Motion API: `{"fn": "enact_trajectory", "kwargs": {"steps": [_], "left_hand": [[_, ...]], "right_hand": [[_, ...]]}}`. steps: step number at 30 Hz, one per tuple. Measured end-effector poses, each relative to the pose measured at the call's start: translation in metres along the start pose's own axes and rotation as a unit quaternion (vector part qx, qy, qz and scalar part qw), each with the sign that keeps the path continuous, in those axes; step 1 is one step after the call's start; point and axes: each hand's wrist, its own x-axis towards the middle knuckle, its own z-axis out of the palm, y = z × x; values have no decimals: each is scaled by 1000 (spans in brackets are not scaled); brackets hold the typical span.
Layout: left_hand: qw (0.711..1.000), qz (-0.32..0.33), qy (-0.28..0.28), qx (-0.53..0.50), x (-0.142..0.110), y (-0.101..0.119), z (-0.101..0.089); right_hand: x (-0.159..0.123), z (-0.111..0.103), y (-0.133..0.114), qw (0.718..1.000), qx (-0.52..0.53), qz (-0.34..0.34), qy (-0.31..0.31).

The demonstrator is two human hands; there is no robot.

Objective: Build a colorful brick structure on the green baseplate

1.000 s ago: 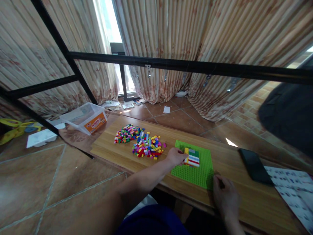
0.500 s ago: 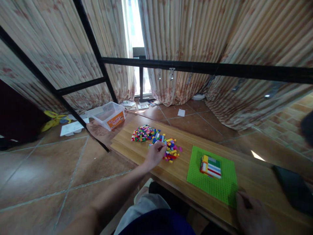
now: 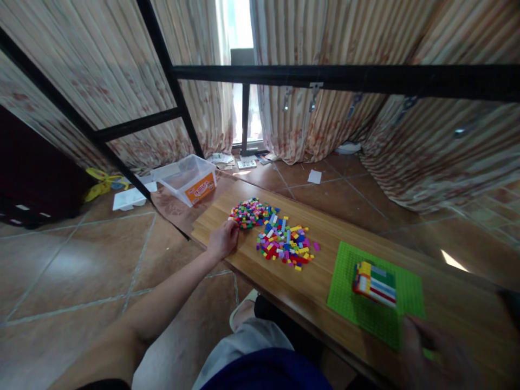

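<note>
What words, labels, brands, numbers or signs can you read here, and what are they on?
No text reads clearly.
Orange label on the clear plastic bin: pale lettering, too blurred to read.
Papers on the floor: any print is too small to read.

- Left hand [image 3: 224, 239]: 1.0 s ago at brick build [image 3: 377, 284], 0.5 s ago over larger-brick pile [image 3: 286, 242], now at near edge of small-brick pile [image 3: 249, 212].
- Right hand [image 3: 436, 346]: covers more of green baseplate [image 3: 341, 292] corner than 1.0 s ago.
- View swung left since 1.0 s ago: dark case [image 3: 32, 168] now in frame, phone [image 3: 513, 303] mostly cut off.
</note>
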Motion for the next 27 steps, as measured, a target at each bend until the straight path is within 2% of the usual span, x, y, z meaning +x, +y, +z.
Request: {"fn": "enact_trajectory", "kwargs": {"steps": [2, 4, 5, 8, 11, 15, 17, 21, 27], "left_hand": [[1000, 13, -11, 18, 0, -1, 2], [999, 22, -20, 29, -1, -2, 2], [999, 24, -23, 31, -1, -3, 2], [999, 31, -25, 34, -3, -5, 2], [999, 35, -21, 31, -3, -6, 3], [999, 45, -16, 20, -3, -7, 6], [998, 51, -15, 16, -3, -8, 7], [998, 60, -22, 21, -3, -9, 7], [997, 68, -21, 36, -2, -9, 7]], "right_hand": [[12, 12, -52, 994, 74, -64, -41], [27, 35, -95, 986, 118, -99, -60], [35, 49, -113, 982, 127, -107, -90], [57, 92, -150, 966, 137, -144, -168], [75, 124, -176, 959, 62, -147, -236], [90, 140, -205, 928, -84, -128, -339], [93, 141, -215, 914, -124, -125, -366], [95, 141, -225, 906, -161, -119, -372], [92, 138, -223, 899, -177, -107, -386]]}}
